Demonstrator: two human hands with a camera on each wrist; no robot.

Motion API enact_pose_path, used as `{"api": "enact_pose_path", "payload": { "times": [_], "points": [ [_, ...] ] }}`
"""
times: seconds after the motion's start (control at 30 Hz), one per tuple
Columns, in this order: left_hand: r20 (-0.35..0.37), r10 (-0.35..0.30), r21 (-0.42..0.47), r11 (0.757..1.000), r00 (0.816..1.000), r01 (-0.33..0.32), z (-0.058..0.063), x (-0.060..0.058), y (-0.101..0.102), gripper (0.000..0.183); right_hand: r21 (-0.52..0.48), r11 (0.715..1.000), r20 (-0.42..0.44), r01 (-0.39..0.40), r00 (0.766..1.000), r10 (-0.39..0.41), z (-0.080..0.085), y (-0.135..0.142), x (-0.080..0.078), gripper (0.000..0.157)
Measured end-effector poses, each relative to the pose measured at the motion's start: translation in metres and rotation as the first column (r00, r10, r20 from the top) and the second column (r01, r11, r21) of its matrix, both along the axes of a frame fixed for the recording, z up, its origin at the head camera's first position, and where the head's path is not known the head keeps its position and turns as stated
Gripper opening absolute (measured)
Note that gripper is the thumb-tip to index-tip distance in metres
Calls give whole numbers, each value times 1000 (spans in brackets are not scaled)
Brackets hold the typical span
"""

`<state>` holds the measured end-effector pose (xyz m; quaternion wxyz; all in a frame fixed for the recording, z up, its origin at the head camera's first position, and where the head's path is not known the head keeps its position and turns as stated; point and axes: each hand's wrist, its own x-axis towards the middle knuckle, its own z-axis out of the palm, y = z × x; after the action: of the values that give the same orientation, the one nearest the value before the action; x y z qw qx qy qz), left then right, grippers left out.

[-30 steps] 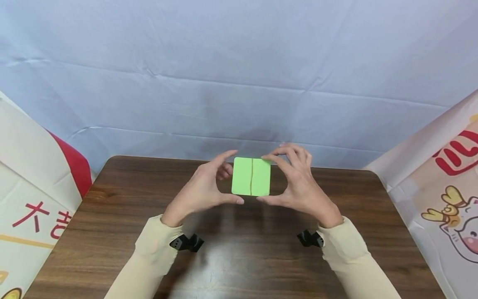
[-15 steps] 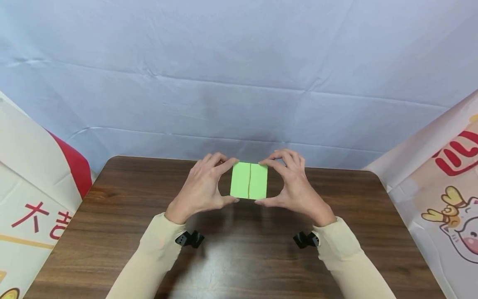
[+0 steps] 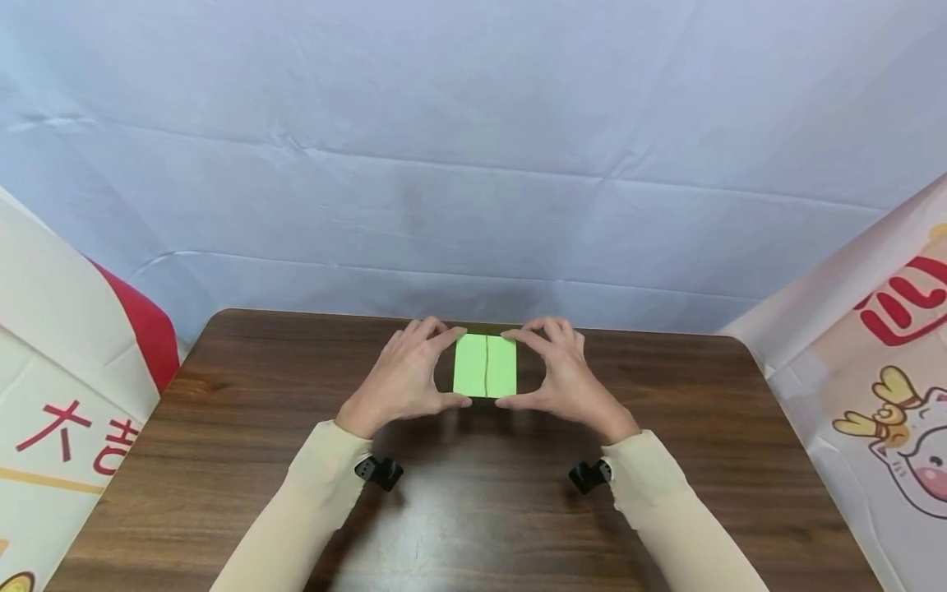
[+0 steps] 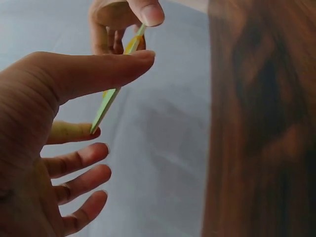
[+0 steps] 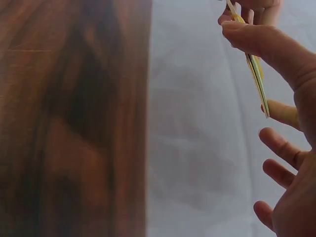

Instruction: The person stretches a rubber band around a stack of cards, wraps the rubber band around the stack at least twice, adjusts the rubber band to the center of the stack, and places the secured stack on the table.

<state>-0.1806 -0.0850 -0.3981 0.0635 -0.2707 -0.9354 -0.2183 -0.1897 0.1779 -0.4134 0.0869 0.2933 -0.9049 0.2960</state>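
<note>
A thin stack of light-green square cards [image 3: 469, 366] is held up above the far part of the table, its face towards the head camera. One yellow-brown rubber band [image 3: 487, 366] runs top to bottom around its middle. My left hand [image 3: 403, 374] pinches the left side between thumb below and index finger above. On the other side my right hand [image 3: 565, 378] pinches the right corners likewise. Edge-on, the cards [image 4: 104, 108] show in the left wrist view with the other left fingers spread apart. The right wrist view shows several layers in the cards' edge [image 5: 257, 81].
The dark wooden table [image 3: 473, 526] lies below both hands. A pale cloth backdrop [image 3: 473, 164] hangs behind its far edge. Printed cloths with red characters hang at the left [image 3: 66, 395] and right [image 3: 888, 411]. Each sleeve cuff carries a small black camera.
My left index finger, apart from the cards' top edge a second ago, now touches it. Both hands and the cards have moved down and slightly left in the head view.
</note>
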Motion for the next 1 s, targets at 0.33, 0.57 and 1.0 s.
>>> {"api": "enact_pose_path", "payload": {
  "times": [0.33,0.57,1.0],
  "points": [
    [91,21,-112,994,996,-11,-52,-19,-4,96,92,996,179,9,984,-25,-45,-6,-14,90],
    [202,67,-205,978,977,-25,-75,-32,2,94,135,991,273,0,961,-37,-70,-7,-27,90],
    [271,132,-255,965,954,-61,-90,-47,4,95,215,977,331,-1,941,-72,-83,-11,-42,89]
  ]
}}
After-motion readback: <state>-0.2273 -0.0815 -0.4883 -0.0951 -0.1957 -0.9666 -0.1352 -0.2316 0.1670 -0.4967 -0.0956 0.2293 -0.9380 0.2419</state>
